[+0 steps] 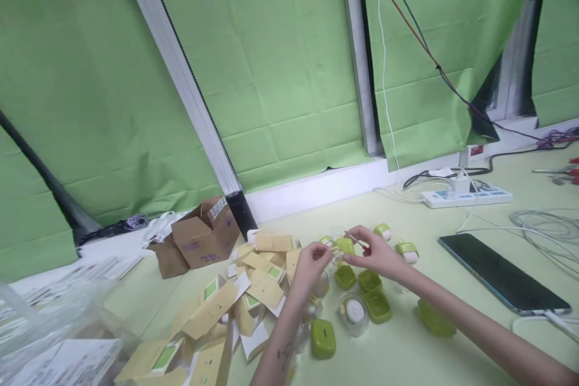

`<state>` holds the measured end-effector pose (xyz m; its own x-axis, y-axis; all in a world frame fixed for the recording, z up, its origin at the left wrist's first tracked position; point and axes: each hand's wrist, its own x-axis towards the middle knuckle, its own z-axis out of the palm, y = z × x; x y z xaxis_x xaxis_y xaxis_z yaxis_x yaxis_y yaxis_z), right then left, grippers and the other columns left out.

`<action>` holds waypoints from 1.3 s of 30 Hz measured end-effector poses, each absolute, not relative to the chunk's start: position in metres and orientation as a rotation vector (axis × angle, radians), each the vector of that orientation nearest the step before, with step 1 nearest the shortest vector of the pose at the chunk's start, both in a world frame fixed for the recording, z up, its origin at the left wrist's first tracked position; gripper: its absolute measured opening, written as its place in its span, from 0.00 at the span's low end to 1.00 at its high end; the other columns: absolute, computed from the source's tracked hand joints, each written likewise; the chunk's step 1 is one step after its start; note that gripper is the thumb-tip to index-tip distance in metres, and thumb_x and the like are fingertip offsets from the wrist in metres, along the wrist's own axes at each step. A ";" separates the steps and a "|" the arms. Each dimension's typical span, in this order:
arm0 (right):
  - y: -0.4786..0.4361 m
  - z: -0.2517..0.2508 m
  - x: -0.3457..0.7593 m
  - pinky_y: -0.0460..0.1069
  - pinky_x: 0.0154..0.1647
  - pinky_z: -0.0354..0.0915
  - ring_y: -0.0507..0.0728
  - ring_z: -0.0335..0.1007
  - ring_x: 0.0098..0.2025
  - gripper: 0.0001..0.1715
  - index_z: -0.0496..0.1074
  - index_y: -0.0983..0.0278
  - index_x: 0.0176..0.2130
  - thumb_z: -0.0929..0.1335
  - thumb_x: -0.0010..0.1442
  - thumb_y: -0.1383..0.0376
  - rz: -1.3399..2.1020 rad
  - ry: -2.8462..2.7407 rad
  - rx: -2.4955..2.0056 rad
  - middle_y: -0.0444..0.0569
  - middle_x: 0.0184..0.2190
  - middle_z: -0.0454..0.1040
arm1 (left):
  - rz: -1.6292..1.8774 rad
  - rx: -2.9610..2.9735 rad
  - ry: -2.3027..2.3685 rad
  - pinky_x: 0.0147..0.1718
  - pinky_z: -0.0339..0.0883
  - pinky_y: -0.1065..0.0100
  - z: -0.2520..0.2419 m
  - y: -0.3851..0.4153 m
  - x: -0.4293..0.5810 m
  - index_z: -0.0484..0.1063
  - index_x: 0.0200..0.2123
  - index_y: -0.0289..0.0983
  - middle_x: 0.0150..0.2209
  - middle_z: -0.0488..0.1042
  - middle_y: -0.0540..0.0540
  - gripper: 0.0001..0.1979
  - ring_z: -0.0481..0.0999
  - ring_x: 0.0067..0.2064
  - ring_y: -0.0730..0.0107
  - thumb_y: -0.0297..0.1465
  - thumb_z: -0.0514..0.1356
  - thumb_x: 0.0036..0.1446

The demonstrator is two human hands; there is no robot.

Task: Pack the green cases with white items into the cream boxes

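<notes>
Two hands (313, 260) (376, 251) — left pinching small yellowish piece (335, 249), blurred, right holding red-handled tool (365, 248)

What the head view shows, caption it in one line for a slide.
Left hand and right hand close together among small green containers, beside a heap of tan packaging.

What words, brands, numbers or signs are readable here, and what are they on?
None can be read; these are too small or blurred:
Purple print on the brown cardboard box.
Print on the box's white label.
Print on the white sheet at lower left.
Marks on the yellow cartons.
Dark marks on the left forearm.
</notes>
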<state>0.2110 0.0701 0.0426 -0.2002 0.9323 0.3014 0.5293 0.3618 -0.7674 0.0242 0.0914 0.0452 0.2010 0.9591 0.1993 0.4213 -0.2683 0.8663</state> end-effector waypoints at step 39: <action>0.077 0.060 0.205 0.43 0.14 0.51 0.47 0.54 0.16 0.22 0.66 0.63 0.34 0.63 0.55 0.46 0.938 -1.723 -1.337 0.41 0.22 0.67 | 1.116 1.759 1.153 0.41 0.61 0.62 0.027 0.066 0.040 0.55 0.56 0.39 0.45 0.70 0.39 0.32 0.70 0.40 0.62 0.43 0.59 0.50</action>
